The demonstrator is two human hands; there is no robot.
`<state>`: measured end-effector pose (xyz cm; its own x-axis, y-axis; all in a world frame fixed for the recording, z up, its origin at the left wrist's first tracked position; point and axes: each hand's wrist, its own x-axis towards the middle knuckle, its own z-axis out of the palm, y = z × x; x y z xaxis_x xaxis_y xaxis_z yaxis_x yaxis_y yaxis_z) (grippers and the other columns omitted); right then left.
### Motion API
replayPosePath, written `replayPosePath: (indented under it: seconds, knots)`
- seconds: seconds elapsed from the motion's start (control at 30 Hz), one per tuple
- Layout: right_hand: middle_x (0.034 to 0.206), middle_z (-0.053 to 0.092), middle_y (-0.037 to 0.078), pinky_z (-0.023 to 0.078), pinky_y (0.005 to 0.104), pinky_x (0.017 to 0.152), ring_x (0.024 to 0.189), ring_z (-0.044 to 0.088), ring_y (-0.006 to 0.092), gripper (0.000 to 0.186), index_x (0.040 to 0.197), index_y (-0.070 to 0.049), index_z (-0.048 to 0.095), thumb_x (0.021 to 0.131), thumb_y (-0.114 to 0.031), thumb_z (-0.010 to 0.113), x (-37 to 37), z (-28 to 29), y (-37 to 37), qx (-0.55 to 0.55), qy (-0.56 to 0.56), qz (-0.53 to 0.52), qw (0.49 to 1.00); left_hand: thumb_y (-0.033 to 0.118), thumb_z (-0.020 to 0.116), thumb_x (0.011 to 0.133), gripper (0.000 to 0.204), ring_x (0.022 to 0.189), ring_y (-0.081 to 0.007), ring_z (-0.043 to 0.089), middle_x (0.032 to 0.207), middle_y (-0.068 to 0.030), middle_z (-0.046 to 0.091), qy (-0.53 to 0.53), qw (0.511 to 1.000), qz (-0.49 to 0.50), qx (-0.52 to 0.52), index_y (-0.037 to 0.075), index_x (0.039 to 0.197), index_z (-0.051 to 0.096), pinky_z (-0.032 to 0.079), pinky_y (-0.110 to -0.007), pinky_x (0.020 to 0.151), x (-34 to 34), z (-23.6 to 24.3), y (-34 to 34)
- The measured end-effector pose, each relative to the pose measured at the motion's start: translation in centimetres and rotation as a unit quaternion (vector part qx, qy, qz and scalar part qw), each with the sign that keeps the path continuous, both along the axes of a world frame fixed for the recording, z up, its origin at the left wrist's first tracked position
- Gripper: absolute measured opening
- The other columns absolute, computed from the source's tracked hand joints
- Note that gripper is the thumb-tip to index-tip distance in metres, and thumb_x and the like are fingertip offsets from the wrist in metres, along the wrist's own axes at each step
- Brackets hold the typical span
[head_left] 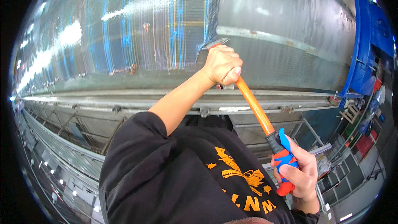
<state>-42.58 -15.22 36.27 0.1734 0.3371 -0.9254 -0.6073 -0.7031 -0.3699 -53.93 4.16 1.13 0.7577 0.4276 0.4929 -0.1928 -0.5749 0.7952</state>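
The hammer [253,107] has a straight orange shaft, a black collar low on it and a grip moulded in red and blue; its steel head shows as a flat grey tip just above the left hand [222,65]. That tip lies against the big, shiny metal drum [137,29], close to the seam where the glossy, blue-streaked surface meets a duller grey band.

The left hand is clenched around the top of the shaft right under the head, knuckles up, thumb tucked against the orange; its bare forearm runs down and to the left into a black sleeve. The right hand [299,173] grips the red-and-blue handle end, fingers wrapped, low and to the right of the left hand. The shaft slants between them. Below both hands runs a grey metal rail [124,101].
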Motion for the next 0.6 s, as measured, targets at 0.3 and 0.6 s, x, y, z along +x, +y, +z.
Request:
replayPosePath:
  seconds: [0.3,0.6]
  knots:
    - [0.097,0.071,0.018,0.049,0.0276,0.058,0.062,0.062,0.0155,0.073,0.154,0.007,0.049,0.086,-0.009,0.069,5.9,-1.5,10.1,0.024,-0.062,0.0,0.998,0.029,0.051,0.082,0.027,0.051,-0.0316,0.051,0.058,-0.0066,0.05,-0.019,0.999,-0.004,0.03,0.012,0.06,0.05,0.043,-0.044,0.052,8.4,-0.4,12.0]
    - [0.09,0.068,0.028,0.044,0.0252,0.039,0.045,0.057,0.0168,0.077,0.148,0.012,0.051,0.084,-0.023,0.074,9.4,-3.8,19.6,0.069,-0.155,-0.047,0.984,0.029,0.047,0.087,0.032,0.057,-0.0351,0.057,0.062,-0.0102,0.057,-0.032,0.999,0.005,0.044,0.009,0.063,0.053,0.048,-0.045,0.057,14.7,-2.0,22.7]
